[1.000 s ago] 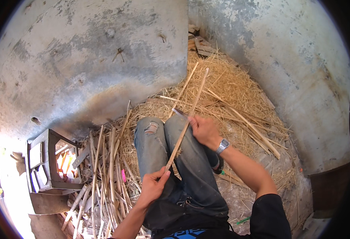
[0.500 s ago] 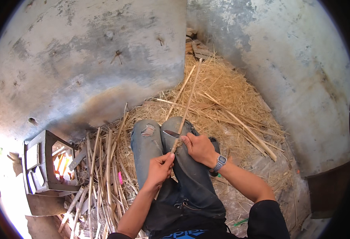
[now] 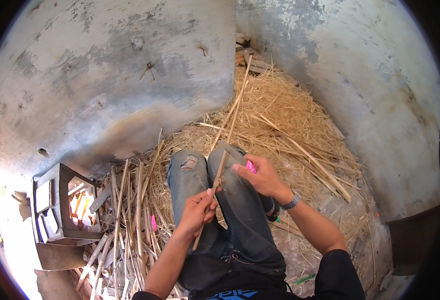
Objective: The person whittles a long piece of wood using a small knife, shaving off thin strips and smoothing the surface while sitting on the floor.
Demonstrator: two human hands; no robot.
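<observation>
My left hand (image 3: 197,211) is closed round a long, thin wooden strip (image 3: 221,167). The strip slants from my lap up across my thigh and out over the straw. My right hand (image 3: 263,178) grips a knife (image 3: 251,166) by its bright pink handle, just right of the strip. The knife's grey blade points up and left, close to the strip above my knee; whether it touches is unclear. Beneath both hands are my legs in worn jeans (image 3: 187,185), ripped at the left knee.
Straw and shavings (image 3: 280,110) cover the ground ahead, with loose strips (image 3: 310,162) to the right. Several long sticks (image 3: 139,210) lie left of my legs, beside a dark wooden frame (image 3: 55,205). Stained grey walls (image 3: 110,75) meet at the far corner.
My right hand has moved right and turned, uncovering the pink handle, and the blade is now higher. The strip has slid a little outward; my left hand still holds it.
</observation>
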